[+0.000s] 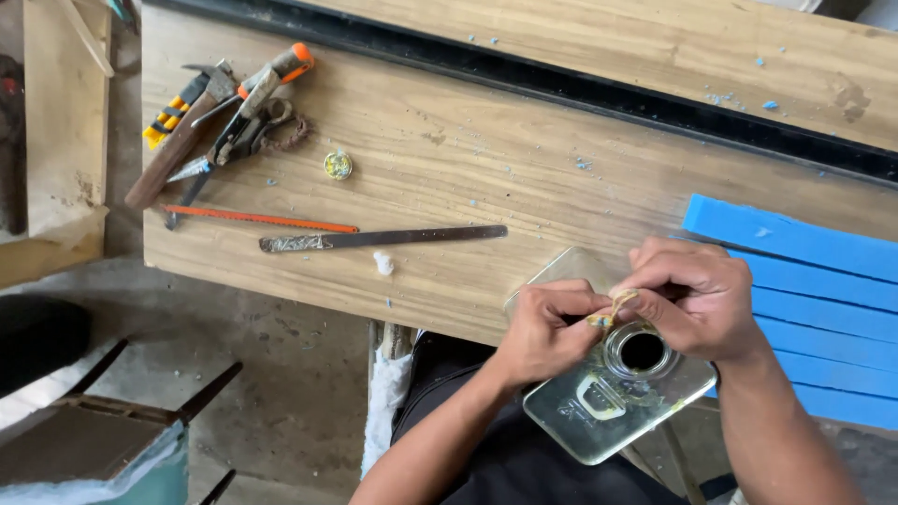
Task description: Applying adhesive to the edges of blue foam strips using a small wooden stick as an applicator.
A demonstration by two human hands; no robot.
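A square metal can [617, 397] with a round open mouth [642, 351] rests at the near edge of a wooden workbench [449, 159]. Just above that mouth, my left hand [547, 327] and my right hand [692, 295] pinch a small yellowish, glue-smeared piece [613, 309] between their fingertips. Both hands touch it, the left from the left side and the right from above. What the piece is cannot be made out.
On the bench's left lie a hammer [178, 136], pliers and scissors [248, 126], an orange saw blade [257, 220], a dark blade [383, 238] and a small round lid [338, 165]. Blue foam strips [814, 281] are stacked at right. A wooden stool [103, 430] stands lower left.
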